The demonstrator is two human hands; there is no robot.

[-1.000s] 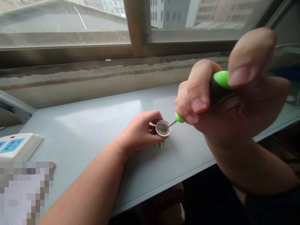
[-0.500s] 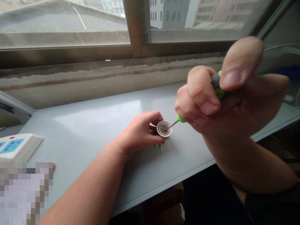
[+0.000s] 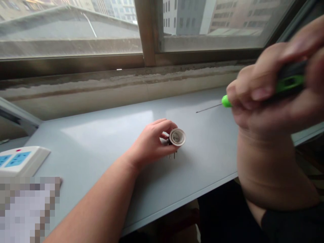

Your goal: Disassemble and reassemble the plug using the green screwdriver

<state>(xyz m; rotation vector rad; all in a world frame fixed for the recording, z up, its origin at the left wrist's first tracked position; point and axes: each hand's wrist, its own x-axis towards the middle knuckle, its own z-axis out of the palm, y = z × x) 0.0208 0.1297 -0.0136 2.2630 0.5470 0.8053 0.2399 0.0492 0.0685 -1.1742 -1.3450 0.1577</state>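
Observation:
My left hand [image 3: 157,141] is closed around a white round lamp socket [image 3: 178,136], its open mouth tilted toward me. Inside the cup two small dark screw heads or holes show. Metal plug prongs stick out below it. My right hand [image 3: 273,81], blurred and raised at the right, grips a screwdriver [image 3: 226,101] with a black and green handle. The thin shaft points left, and its tip is in the air, apart from the socket.
Both hands are over a pale grey table [image 3: 101,148]. A white power strip [image 3: 37,158] with blue panels lies at the left, beside a pixelated flat object [image 3: 27,209]. Behind the table are a low wall and a window frame [image 3: 148,33].
The screwdriver tip has come out of the socket. My right hand has drawn back up and to the right with the screwdriver. My left hand has stayed nearly in place.

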